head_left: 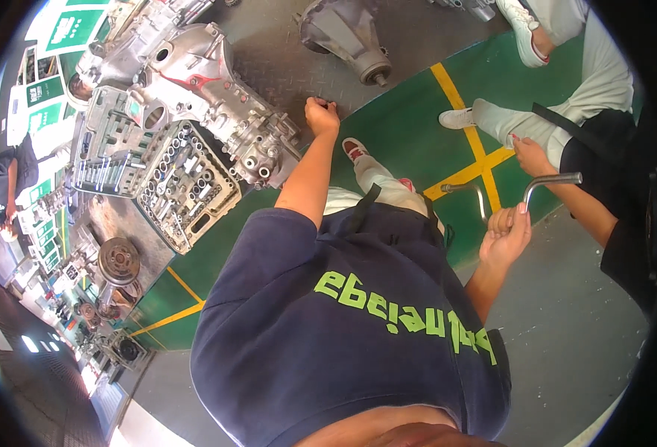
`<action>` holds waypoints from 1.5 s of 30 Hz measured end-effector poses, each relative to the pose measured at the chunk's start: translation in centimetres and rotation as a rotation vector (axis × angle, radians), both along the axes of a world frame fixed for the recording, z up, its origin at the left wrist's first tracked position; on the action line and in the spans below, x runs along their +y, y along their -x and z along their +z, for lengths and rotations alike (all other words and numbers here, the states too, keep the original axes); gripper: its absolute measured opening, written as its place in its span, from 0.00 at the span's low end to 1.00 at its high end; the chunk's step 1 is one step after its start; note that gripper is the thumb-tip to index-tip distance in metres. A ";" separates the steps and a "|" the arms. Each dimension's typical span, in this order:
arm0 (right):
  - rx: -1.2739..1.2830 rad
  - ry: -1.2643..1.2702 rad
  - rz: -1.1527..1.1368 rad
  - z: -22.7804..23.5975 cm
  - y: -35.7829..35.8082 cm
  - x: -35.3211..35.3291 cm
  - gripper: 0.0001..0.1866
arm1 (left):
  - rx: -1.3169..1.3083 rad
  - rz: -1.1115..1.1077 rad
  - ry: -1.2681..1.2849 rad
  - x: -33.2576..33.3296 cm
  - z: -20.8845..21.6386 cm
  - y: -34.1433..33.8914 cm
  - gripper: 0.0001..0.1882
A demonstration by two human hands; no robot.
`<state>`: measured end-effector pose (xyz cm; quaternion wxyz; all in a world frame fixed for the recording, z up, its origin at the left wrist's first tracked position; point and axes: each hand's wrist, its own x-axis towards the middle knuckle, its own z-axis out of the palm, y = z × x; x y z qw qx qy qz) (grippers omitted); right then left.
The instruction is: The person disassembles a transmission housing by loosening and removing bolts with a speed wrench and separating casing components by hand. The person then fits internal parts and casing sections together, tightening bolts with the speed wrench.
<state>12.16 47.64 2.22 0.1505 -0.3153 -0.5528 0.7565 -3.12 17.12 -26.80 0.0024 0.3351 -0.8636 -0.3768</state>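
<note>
My right hand [507, 229] is closed around a bent steel speed brace [556, 179], held out at my right side. The brace's crank runs through my fingers, and its far end points toward my legs. At the edge of the dark metal bench top, my left hand [321, 115] is curled closed; whatever may be inside the fingers is hidden. Left of that hand sits a silver gearbox [217, 97] with a red-marked housing. In front of it lies an opened socket set case [191, 186] with sockets in rows, its lid holding several wrenches.
A tapered grey metal housing [343, 41] stands on the bench [269, 37] farther off. Beside me at right is another person [619, 141], arm close to the brace. A brake-like disc [118, 261] and other machine parts are at left. Yellow lines [485, 167] cross the green floor.
</note>
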 end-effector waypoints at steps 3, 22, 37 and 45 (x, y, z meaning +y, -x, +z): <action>0.007 0.019 0.013 0.2 0.0 0.1 0.21 | -0.052 0.037 -0.050 -0.2 0.3 -0.4 0.16; 0.458 0.277 1.061 7.0 9.1 -9.5 0.22 | 0.400 0.303 -0.210 -7.4 18.5 -19.4 0.15; 0.393 0.394 0.884 6.3 8.9 -9.7 0.22 | 0.444 0.047 0.109 -12.5 22.8 -17.5 0.12; 0.329 0.233 0.538 4.7 7.5 -4.3 0.22 | 0.437 -0.442 -0.102 -3.4 21.4 -11.7 0.11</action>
